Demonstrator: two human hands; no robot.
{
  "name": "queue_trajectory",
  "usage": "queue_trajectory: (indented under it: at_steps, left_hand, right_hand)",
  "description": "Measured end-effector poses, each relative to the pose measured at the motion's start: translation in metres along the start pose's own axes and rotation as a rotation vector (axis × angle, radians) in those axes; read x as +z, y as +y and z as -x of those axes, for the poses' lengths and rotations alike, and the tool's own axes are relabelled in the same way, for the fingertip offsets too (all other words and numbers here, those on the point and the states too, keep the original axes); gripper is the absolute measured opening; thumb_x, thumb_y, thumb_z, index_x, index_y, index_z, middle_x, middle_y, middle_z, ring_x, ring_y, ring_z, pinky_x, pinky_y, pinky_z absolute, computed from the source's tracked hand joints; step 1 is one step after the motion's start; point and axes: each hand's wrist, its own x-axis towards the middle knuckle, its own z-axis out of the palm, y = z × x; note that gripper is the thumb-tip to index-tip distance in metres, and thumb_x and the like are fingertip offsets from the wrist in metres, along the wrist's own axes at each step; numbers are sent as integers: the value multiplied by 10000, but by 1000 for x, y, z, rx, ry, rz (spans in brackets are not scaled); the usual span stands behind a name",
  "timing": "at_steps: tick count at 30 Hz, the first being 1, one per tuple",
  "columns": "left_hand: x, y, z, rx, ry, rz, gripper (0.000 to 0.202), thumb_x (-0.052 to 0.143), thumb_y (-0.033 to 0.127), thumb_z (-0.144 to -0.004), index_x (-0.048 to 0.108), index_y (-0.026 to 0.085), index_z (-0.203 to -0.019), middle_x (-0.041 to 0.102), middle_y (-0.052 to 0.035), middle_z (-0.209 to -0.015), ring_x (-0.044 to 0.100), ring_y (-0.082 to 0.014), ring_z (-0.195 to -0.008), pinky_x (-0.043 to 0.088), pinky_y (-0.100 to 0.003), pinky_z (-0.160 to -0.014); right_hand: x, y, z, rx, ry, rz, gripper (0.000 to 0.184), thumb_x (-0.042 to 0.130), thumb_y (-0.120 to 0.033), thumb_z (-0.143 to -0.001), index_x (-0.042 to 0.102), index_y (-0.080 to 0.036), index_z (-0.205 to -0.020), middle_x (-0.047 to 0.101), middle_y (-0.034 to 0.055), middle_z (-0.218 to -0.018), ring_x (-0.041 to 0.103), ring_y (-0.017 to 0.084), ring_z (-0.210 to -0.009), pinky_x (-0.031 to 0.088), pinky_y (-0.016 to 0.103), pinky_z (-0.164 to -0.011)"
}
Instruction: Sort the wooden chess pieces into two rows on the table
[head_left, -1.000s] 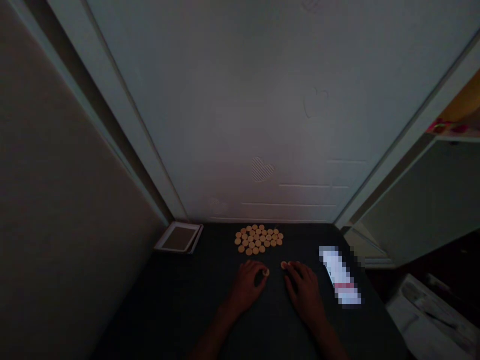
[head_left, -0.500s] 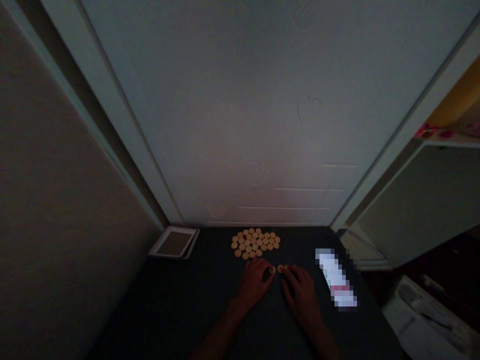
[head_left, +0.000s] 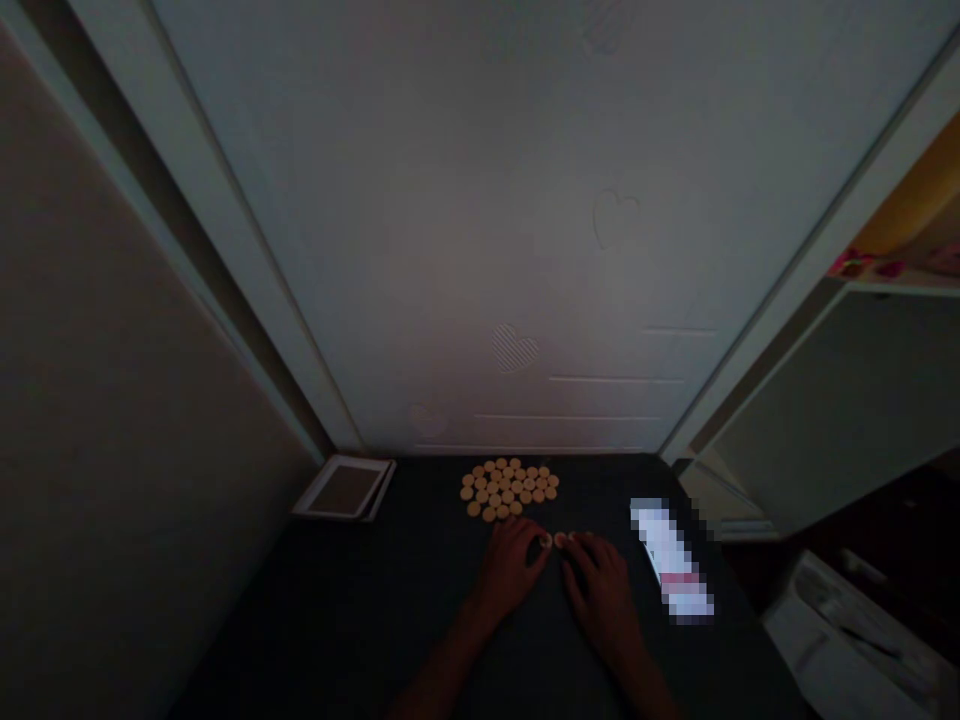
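Note:
Several pale round discs, like wooden slices, lie in a flat cluster (head_left: 510,487) on the dark table, just beyond my hands. My left hand (head_left: 512,562) rests on the tabletop below the cluster, thumb and forefinger curved together at the edge of a single disc (head_left: 547,541). Beside it, my right hand (head_left: 600,575) lies low with its fingers stretched forward and its thumb apart. Its fingertips touch another disc (head_left: 560,540), and part of one more shows under the fingers. A narrow gap separates the discs at the two hands.
A framed, flat square item (head_left: 381,490) lies at the table's back left corner. To the right is a bright, pixelated phone-like object (head_left: 673,560). A white panel with embossed hearts (head_left: 515,348) rises behind the table (head_left: 345,620). Past the right edge stands a white box (head_left: 847,640).
Both hands and the discs stay almost where they were. The view has shifted very slightly.

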Motion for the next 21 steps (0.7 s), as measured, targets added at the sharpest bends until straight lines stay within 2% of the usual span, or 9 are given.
queue_trajectory:
  at_steps: [11,21]
  left_hand:
    - [0,1,0,-6,1,-1,96,582,266,-940,666,247,-982,719,-43,-1039,622,-259,-1048,450,-424,-938]
    - [1,0,1,-15,1,-2,90,594,258,-932,648,249,-1004,717,-39,-1052,630,-257,-1032,469,-426,-914]
  right_hand:
    - [-1,-1,-1,-9,38,8,352,560,-294,-971,600,-318,-1320,655,81,-1169,609,284,-1099,511,465,-908]
    - [0,1,0,-5,6,8,346,553,-294,-975,598,-307,-1318,649,87,-1192,596,286,-1122,503,470,-925]
